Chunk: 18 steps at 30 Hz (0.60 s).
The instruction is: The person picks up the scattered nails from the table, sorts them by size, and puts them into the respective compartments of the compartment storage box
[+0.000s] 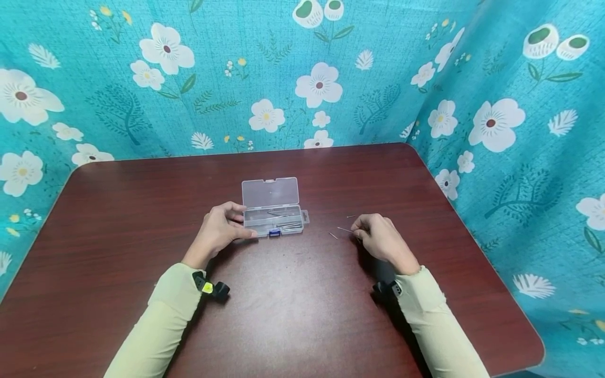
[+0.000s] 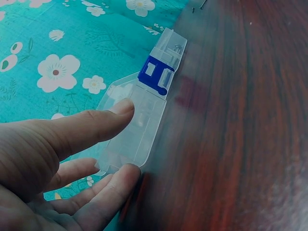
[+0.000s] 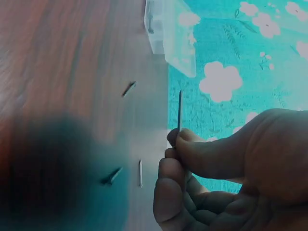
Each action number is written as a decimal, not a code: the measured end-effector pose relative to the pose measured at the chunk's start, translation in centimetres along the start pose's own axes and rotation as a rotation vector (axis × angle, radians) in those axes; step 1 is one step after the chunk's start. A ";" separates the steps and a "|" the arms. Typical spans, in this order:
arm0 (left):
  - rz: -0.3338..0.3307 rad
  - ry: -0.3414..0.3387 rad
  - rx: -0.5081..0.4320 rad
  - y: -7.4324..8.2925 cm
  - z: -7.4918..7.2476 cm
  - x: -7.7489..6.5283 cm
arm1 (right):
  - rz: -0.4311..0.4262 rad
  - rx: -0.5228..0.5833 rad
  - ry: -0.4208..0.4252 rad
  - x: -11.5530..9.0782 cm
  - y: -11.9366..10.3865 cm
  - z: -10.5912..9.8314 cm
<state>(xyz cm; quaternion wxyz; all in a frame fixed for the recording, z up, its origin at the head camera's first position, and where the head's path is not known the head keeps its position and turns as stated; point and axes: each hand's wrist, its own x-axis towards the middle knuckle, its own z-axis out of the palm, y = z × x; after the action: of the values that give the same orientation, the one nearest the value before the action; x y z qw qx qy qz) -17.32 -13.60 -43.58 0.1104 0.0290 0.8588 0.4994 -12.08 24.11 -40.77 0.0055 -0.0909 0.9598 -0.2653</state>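
A clear plastic compartment box (image 1: 259, 229) stands on the table with its lid (image 1: 270, 193) raised at the back. My left hand (image 1: 215, 233) grips its left end, thumb on the front wall and fingers around the side, as the left wrist view shows. Several thin nails (image 1: 289, 226) lie inside the box, more of them in the front right part. To the right of the box, my right hand (image 1: 380, 239) pinches one slim metal nail (image 3: 180, 109) between thumb and forefinger, its point sticking out. Loose nails (image 3: 141, 173) lie on the tabletop close to that hand.
The dark red wooden table (image 1: 293, 315) has rounded corners. A turquoise flowered curtain (image 1: 222, 68) hangs behind it and along the right side. A blue clasp (image 1: 274, 232) sits on the box's front, and a hanging tab (image 1: 305, 216) juts from its right end.
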 end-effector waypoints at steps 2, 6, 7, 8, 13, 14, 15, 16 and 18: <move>0.001 0.002 0.001 0.0 0.0 0.0 | -0.008 0.005 -0.006 0.4 -0.4 0.0; 0.001 0.006 -0.005 0.0 0.0 0.0 | -0.034 0.025 -0.027 1.3 -1.5 0.3; 0.000 0.008 -0.008 0.0 0.0 0.0 | -0.039 0.032 -0.034 1.5 -1.8 0.3; -0.002 0.007 -0.013 0.0 0.0 0.0 | -0.041 0.039 -0.040 1.8 -2.1 0.4; -0.015 -0.004 -0.022 -0.1 0.0 -0.1 | -0.046 0.057 -0.062 2.8 -3.5 1.0; -0.016 -0.005 -0.024 -0.1 0.0 -0.1 | -0.047 0.058 -0.064 3.1 -3.8 1.1; -0.016 -0.005 -0.023 0.0 0.0 -0.1 | -0.050 0.057 -0.067 3.3 -4.1 1.3; -0.016 -0.005 -0.023 0.0 0.0 -0.1 | -0.047 0.057 -0.069 3.5 -4.4 1.5; -0.012 -0.003 -0.027 0.0 0.0 -0.1 | -0.050 0.049 -0.076 4.0 -5.0 1.9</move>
<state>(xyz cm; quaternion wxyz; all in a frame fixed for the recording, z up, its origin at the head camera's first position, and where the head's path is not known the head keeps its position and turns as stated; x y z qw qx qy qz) -17.18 -13.60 -43.55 0.1152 0.0230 0.8520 0.5102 -15.03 18.18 -39.68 0.0377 -0.1246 0.9496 -0.2851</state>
